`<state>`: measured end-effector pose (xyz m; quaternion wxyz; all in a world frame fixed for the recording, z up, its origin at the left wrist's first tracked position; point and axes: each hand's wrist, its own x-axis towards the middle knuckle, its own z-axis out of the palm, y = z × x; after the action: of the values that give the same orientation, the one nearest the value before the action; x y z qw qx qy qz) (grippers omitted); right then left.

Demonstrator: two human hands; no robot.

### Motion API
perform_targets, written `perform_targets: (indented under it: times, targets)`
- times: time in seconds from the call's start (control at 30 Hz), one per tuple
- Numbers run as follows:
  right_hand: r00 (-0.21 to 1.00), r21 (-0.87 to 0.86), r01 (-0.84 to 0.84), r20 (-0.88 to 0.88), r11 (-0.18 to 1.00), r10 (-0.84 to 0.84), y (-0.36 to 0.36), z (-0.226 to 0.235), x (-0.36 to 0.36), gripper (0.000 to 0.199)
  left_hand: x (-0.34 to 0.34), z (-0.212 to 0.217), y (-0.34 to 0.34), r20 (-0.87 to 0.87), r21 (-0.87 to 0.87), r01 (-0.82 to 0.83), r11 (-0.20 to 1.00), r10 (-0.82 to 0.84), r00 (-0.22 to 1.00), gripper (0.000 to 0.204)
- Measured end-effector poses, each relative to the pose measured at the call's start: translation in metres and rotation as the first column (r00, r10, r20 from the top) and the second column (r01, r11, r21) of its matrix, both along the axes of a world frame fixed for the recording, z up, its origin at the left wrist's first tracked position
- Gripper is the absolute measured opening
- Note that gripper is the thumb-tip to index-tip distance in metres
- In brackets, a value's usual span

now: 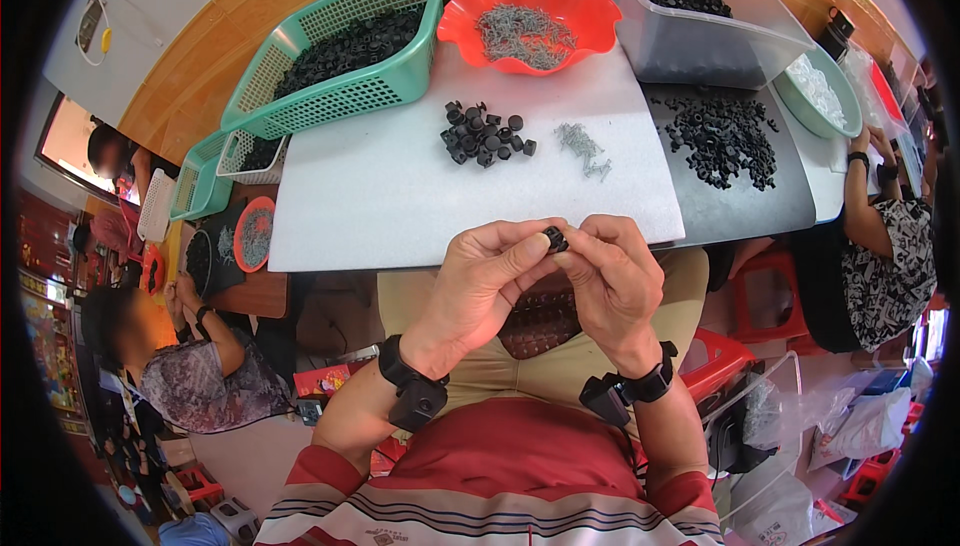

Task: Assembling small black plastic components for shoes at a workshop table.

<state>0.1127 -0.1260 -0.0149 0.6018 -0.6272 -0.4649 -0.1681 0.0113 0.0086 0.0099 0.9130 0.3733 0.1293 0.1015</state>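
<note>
A: Which containers appear, largest first?
B: Clear bin point(700, 46) and green basket point(400, 81), both of black caps; red bowl point(590, 1) of screws.
A: And the hands?
B: Left hand point(480, 281) and right hand point(615, 281), raised before the table edge, together pinch one small black cap point(555, 239).

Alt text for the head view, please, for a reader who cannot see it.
Both hands, left hand and right hand, pinch one small black part together above the lap. Beyond, a white board holds a pile of black parts and small metal screws, with a green basket and red bowl behind.
</note>
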Motion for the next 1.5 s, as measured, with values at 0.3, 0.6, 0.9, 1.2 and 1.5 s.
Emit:
perform_targets:
  times: [0.3,0.6,0.9,1.2,1.5]
  targets:
    - [0.996,0.007,0.053,0.075,0.999,-0.054,0.0,-0.005,-0.001,0.037,0.001,-0.004,-0.004,0.014,0.0,-0.005,1.0,0.005,1.0,0.017]
    - [0.988,-0.023,0.085,0.127,0.996,-0.081,-0.001,-0.009,-0.001,0.036,0.002,-0.003,-0.008,-0.029,0.058,-0.046,0.997,0.048,0.998,0.015]
    - [0.992,-0.003,0.077,0.097,0.997,-0.076,-0.001,-0.01,-0.002,0.032,0.001,-0.004,-0.01,-0.006,0.072,-0.027,0.997,0.028,1.0,0.02]
    - [1.0,-0.034,-0.006,-0.007,0.999,0.006,-0.009,-0.004,0.0,0.027,-0.001,-0.006,-0.012,-0.033,0.258,-0.025,0.966,0.034,0.999,0.023]
    - [0.998,-0.126,0.024,0.059,0.992,-0.017,-0.017,-0.004,0.001,0.028,-0.003,-0.002,-0.023,-0.025,0.341,-0.052,0.939,0.065,0.998,0.017]
